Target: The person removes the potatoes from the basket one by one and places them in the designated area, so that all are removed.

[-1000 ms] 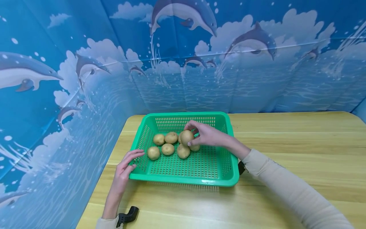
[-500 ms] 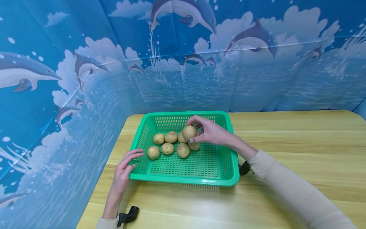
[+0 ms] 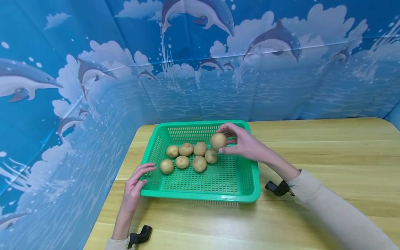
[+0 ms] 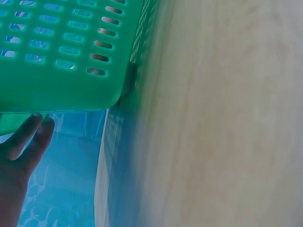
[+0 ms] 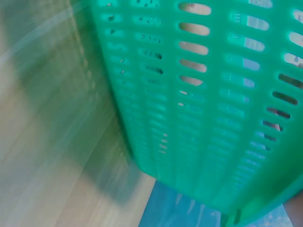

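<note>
Green basket (image 3: pixel 200 198) | right fingers (image 3: pixel 230 127) gripping potato (image 3: pixel 217 142) | left fingers (image 3: pixel 144 171) relaxed at basket's left edge

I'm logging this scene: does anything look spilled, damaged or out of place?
Nothing stands out: seven potatoes lie inside the green basket, the right hand holds an eighth potato, and no spill or damage shows.

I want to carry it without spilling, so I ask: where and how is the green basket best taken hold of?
I would grip the basket by the rim at its left and right ends, one hand coming from outside each. The rim runs all round and the walls narrow downward, so fingers could probably hook beneath. The right hand holds a potato, so it should put that down first.
</note>
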A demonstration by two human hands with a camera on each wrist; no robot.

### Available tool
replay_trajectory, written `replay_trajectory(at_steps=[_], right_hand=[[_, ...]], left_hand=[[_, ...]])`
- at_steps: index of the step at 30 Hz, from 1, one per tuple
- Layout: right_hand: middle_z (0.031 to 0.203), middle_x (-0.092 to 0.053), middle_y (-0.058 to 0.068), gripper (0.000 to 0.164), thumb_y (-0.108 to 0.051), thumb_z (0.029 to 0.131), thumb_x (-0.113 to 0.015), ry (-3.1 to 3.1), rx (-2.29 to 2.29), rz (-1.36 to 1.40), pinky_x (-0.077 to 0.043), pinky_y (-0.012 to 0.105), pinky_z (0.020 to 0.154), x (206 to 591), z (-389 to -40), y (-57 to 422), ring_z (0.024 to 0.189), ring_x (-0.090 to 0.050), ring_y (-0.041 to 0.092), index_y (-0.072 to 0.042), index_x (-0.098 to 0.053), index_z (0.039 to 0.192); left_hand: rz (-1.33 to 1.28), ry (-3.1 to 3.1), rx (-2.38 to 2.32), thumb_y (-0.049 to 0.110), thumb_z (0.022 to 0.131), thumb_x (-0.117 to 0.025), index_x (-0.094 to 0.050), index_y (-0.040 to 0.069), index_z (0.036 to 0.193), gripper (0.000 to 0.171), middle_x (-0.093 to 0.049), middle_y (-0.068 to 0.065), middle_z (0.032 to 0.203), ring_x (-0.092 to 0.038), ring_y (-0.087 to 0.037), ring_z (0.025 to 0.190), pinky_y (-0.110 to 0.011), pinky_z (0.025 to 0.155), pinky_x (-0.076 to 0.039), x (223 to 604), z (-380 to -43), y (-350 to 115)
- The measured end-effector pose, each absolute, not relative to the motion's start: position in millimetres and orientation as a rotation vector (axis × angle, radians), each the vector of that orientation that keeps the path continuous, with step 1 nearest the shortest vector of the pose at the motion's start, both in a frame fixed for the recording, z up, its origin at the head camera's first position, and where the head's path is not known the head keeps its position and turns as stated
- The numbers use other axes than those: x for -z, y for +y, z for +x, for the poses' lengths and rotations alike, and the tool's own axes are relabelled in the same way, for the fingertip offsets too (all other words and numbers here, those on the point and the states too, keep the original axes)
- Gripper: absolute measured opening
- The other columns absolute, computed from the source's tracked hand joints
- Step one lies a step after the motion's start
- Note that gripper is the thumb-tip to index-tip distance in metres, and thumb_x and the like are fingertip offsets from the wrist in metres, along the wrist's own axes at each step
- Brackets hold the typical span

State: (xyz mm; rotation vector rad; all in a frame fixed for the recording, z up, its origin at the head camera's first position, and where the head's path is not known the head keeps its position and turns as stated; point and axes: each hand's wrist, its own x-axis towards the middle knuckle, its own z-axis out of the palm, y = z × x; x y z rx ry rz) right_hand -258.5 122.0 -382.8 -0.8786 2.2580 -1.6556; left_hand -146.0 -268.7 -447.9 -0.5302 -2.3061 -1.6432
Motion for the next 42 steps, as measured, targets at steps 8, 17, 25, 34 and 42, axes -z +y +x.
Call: replay_trajectory(at_steps=[8, 17, 25, 34, 42], right_hand=[[0.131, -0.048, 0.004, 0.053, -0.014, 0.083, -0.079, 2.299, 1.727, -0.848, -0.051, 0.038, 0.094, 386.5, -250.0, 137.4, 0.115, -0.055, 0.023, -0.012, -0.05, 0.128], [0.128, -0.05, 0.005, 0.051, -0.011, 0.082, -0.08, 2.352, 1.791, -0.803, -0.053, 0.034, 0.089, 389.0, -245.0, 151.6, 0.108, -0.061, 0.022, -0.01, -0.053, 0.125], [0.127, -0.052, 0.009, 0.054, -0.008, 0.081, -0.08, 2.387, 1.856, -0.752, -0.053, 0.034, 0.09, 388.4, -238.5, 170.1, 0.109, -0.062, 0.024, -0.007, -0.051, 0.126], [0.128, -0.049, 0.01, 0.054, -0.003, 0.081, -0.078, 2.416, 1.854, -0.701, -0.053, 0.028, 0.089, 386.5, -233.0, 193.7, 0.111, -0.062, 0.017, -0.003, -0.049, 0.127], [0.129, -0.047, 0.005, 0.051, 0.0, 0.083, -0.076, 2.449, 1.834, -0.647, -0.056, 0.029, 0.08, 389.4, -230.7, 215.0, 0.112, -0.059, 0.017, -0.004, -0.049, 0.125]], left_hand=[[-0.53, -2.308, 1.645, -0.018, 0.082, -0.038, -0.063, -0.009, 0.12, 0.046, -0.054, -0.016, 0.133, -0.039, -0.032, 0.134, -0.028, 0.111, -0.028, 448.1, -145.1, -269.2], [-0.535, -2.297, 1.638, -0.019, 0.082, -0.038, -0.064, -0.003, 0.121, 0.05, -0.054, -0.018, 0.133, -0.04, -0.03, 0.134, -0.029, 0.112, -0.027, 449.9, -144.7, -270.0], [-0.547, -2.285, 1.626, -0.02, 0.082, -0.038, -0.064, -0.005, 0.12, 0.049, -0.054, -0.021, 0.133, -0.039, -0.033, 0.134, -0.027, 0.11, -0.027, 448.7, -145.7, -268.5], [-0.541, -2.283, 1.651, -0.019, 0.082, -0.037, -0.065, -0.005, 0.12, 0.049, -0.055, -0.019, 0.132, -0.04, -0.03, 0.134, -0.029, 0.111, -0.027, 447.5, -146.2, -269.0], [-0.53, -2.272, 1.664, -0.019, 0.084, -0.036, -0.064, -0.005, 0.121, 0.048, -0.055, -0.019, 0.132, -0.04, -0.031, 0.134, -0.03, 0.112, -0.027, 445.7, -142.8, -268.9]])
